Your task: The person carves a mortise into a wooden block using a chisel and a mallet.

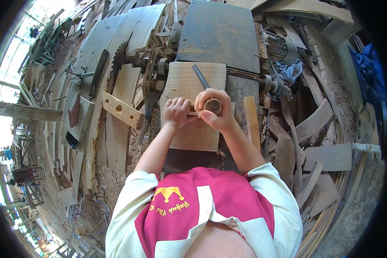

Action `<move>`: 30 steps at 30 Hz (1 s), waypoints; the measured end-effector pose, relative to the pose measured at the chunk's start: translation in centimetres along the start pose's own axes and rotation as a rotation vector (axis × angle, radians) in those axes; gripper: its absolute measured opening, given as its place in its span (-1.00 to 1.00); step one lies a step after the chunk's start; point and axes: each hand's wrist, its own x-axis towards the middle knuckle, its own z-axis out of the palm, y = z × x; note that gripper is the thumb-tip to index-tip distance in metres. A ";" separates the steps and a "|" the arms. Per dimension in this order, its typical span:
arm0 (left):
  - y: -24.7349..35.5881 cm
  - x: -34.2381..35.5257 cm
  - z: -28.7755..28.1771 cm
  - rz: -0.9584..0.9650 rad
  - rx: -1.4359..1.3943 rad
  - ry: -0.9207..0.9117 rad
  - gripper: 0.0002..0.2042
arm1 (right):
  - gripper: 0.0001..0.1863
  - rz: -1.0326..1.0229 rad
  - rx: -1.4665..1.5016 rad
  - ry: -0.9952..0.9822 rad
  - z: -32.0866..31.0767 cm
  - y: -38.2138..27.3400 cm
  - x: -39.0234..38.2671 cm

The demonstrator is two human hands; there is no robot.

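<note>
My right hand point(222, 119) is closed around a round wooden handle point(212, 106), whose brown end faces up. What sits at the handle's lower end is hidden. My left hand point(176, 112) grips a small light wooden piece point(192, 109), which runs sideways under my right hand. Both hands are close together over a pale wide board point(193, 135). A dark narrow metal bar point(200, 76) slants across the board's far part and reaches my right hand's knuckles; I cannot tell whether it joins the handle.
Beyond the board is a machine's flat metal table point(217, 34), with a shaft point(245, 75) and motor point(281, 46) at right. A toothed saw blade point(118, 60) stands at left, near a wooden block with holes point(122, 111). A wood strip point(251, 122) lies right of my hands.
</note>
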 end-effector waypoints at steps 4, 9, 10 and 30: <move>0.3 0.0 -0.6 -0.024 -0.008 -0.004 -0.48 | -0.75 0.056 0.014 0.026 -0.1 0.1 0.4; 0.6 0.6 -2.2 -0.053 -0.085 -0.168 -0.43 | -0.73 0.213 0.065 0.024 -0.3 -0.1 0.7; 0.4 0.8 -2.5 -0.042 -0.089 -0.154 -0.43 | -0.73 0.203 0.050 0.025 -0.1 -0.2 0.7; 5.4 8.3 -10.8 -0.114 -1.316 -0.106 -0.85 | 0.06 1.307 -1.456 0.150 -10.8 -1.9 -16.2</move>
